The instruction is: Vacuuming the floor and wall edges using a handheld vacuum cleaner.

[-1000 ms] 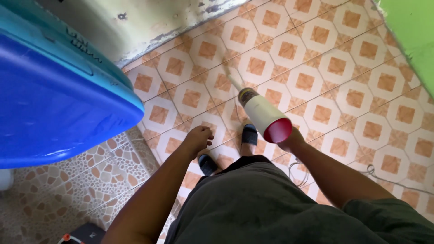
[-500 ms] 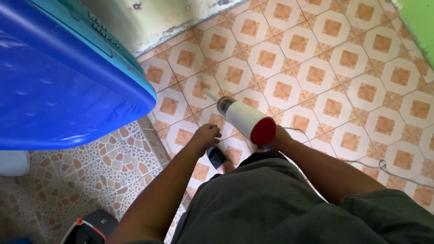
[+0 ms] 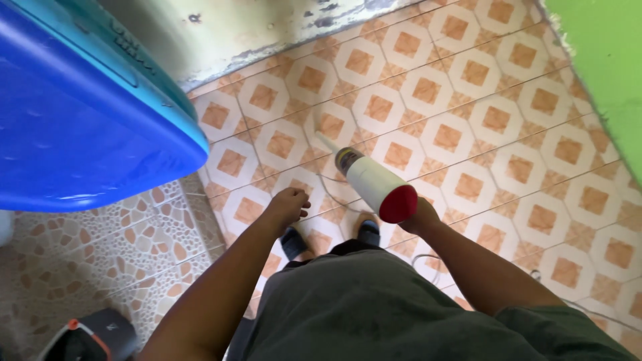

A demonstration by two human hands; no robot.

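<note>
Right hand: the right hand (image 3: pixel 418 215) gripped a white sealant cartridge (image 3: pixel 374 186) near its red end cap, fingers wrapped round it though mostly hidden behind the tube.
Cartridge: it sat above the person's sandals (image 3: pixel 331 237), nozzle slanted toward the patterned floor tiles (image 3: pixel 468 134).
Left hand: the left hand (image 3: pixel 287 206) hung loosely curled and empty, left of the cartridge.
Risk: the thin cord (image 3: pixel 428 257) trailing just behind the sandals looked likely to snag a foot.
Count: one cartridge, two sandals, one blue plastic tub (image 3: pixel 80 113) well left of the cartridge.
</note>
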